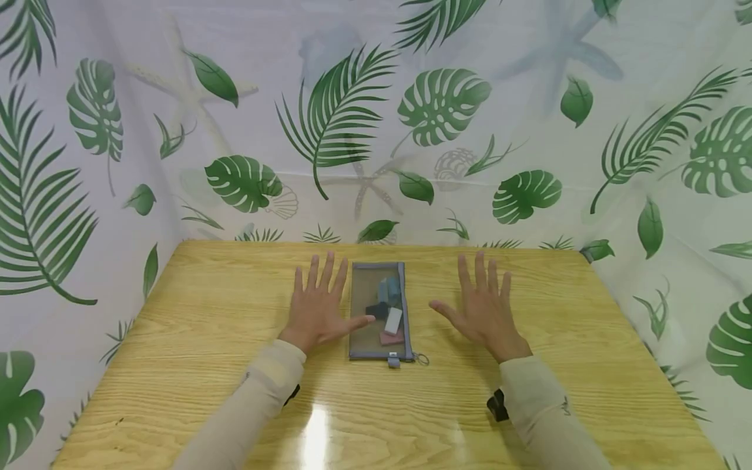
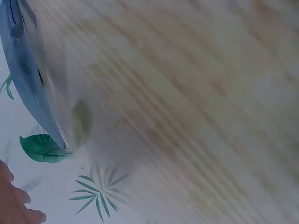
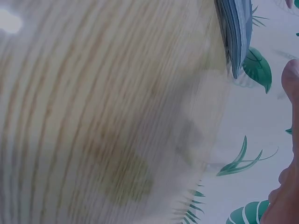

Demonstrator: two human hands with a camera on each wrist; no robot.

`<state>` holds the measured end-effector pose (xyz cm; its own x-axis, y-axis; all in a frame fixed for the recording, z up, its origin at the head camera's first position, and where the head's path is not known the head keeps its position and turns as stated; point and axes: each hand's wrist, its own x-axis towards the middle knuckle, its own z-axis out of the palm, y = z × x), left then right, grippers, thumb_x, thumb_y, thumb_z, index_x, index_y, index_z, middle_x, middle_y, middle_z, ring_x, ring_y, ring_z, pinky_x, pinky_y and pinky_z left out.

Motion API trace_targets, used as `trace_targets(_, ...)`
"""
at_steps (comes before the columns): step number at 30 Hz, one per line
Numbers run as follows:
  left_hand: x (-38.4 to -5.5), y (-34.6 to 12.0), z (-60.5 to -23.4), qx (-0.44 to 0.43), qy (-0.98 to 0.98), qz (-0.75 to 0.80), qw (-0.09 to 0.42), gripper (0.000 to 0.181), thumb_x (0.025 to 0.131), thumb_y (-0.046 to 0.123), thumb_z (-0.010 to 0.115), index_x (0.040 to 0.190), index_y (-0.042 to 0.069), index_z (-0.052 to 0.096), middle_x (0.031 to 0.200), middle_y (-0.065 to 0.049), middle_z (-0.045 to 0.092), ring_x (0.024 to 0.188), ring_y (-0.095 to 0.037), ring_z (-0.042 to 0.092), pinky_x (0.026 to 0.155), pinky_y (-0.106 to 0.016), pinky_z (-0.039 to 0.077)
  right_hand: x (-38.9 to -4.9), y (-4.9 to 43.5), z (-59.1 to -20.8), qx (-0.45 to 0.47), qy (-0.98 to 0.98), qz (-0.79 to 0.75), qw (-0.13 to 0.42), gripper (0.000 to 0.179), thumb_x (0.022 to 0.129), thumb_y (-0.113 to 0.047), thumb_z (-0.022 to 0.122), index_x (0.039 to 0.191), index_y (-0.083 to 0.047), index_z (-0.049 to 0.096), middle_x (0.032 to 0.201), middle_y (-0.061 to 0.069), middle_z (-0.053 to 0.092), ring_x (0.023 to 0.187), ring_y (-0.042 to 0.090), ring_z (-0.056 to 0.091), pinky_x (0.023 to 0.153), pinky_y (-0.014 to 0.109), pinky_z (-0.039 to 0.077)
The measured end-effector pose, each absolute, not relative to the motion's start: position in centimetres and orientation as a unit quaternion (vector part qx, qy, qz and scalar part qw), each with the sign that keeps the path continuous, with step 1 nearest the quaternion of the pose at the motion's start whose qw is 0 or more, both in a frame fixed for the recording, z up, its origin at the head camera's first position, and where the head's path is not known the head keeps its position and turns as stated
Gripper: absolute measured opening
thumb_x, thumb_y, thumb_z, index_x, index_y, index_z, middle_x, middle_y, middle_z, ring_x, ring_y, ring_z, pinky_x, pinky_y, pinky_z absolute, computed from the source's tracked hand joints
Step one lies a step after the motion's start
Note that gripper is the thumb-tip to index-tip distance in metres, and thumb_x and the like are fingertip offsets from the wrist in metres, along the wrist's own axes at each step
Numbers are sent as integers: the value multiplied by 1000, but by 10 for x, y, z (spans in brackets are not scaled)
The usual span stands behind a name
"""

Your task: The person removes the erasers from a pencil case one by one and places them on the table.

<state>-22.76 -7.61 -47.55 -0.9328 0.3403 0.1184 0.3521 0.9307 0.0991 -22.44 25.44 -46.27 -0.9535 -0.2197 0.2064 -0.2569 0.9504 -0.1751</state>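
Flanking the zip pouch (image 1: 364,284), two hands are being held palm down, with nothing being gripped by either. To the pouch's left, the left hand (image 1: 317,310) is being extended, its four straight fingers being fanned wide and pointed toward the pouch's far end; its thumb is being stretched sideways over the pouch's left edge. To the pouch's right, and apart from it, the right hand (image 1: 484,310) is being held in a mirrored pose, its fingers likewise being spread and its thumb being aimed toward the pouch. Both forearms, covered by pale sleeves (image 1: 267,382), are being angled inward from the pouch's near side. The pouch itself is being supported by the wooden table (image 1: 205,326), its metal ring (image 1: 422,359) being laid beside its near right corner.

Through the pouch's translucent face, bluish pieces (image 1: 393,290), a dark piece (image 1: 376,312), a white block (image 1: 393,321) and a pink piece (image 1: 391,338) are being dimly shown; what they are cannot be made out. Part of the pouch is being hidden by the left thumb, and whether contact is being made cannot be told. In both wrist views, the pouch and the hand are being cut off by the frame.
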Motion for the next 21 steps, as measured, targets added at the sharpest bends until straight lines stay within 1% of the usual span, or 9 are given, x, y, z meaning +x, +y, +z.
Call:
trace_targets(3, -225, -72, -477, -193, -978, -63, 45, 117, 81, 91, 41, 165, 17, 4, 169, -13, 1, 154, -38, -2, 122, -61, 5, -222, 254, -463, 128, -983, 106, 82, 108, 92, -72, 54, 164, -10, 2, 166, 27, -2, 150, 53, -1, 114, 73, -5)
trace_targets(7, -223, -66, -481, -221, -972, -65, 47, 114, 83, 87, 47, 164, 14, 15, 169, -14, 11, 154, -40, 8, 122, -60, 11, -219, 252, -462, 140, -981, 112, 77, 107, 93, -69, 56, 164, -8, 4, 166, 27, -1, 150, 51, -1, 114, 72, -4)
trace_targets(10, -221, -61, -482, -244, -967, -49, 55, 112, 84, 86, 48, 164, 12, 20, 167, -15, 17, 152, -42, 16, 121, -59, 17, -218, 251, -464, 150, -978, 120, 83, 106, 93, -67, 59, 164, -5, 8, 166, 28, 3, 150, 51, 2, 115, 72, -2)
trace_targets(13, -218, -57, -481, -265, -961, -54, 54, 110, 85, 83, 51, 163, 11, 22, 165, -17, 23, 151, -42, 21, 120, -57, 21, -217, 250, -467, 159, -976, 127, 82, 106, 93, -66, 59, 163, -5, 10, 166, 28, 6, 150, 51, 5, 115, 71, 0)
trace_targets(18, -213, -50, -480, -295, -951, -89, 28, 102, 90, 76, 53, 163, 12, 23, 165, -18, 24, 150, -41, 22, 120, -56, 21, -213, 247, -468, 170, -972, 146, 65, 103, 94, -66, 57, 164, -7, 8, 166, 26, 10, 151, 50, 7, 116, 70, 3)
trace_targets(21, -210, -46, -479, -312, -945, -95, 14, 96, 93, 72, 52, 163, 11, 24, 166, -17, 22, 151, -39, 23, 120, -56, 22, -211, 246, -467, 179, -969, 162, 57, 101, 96, -63, 59, 163, -5, 11, 165, 27, 14, 150, 50, 11, 117, 70, 6)
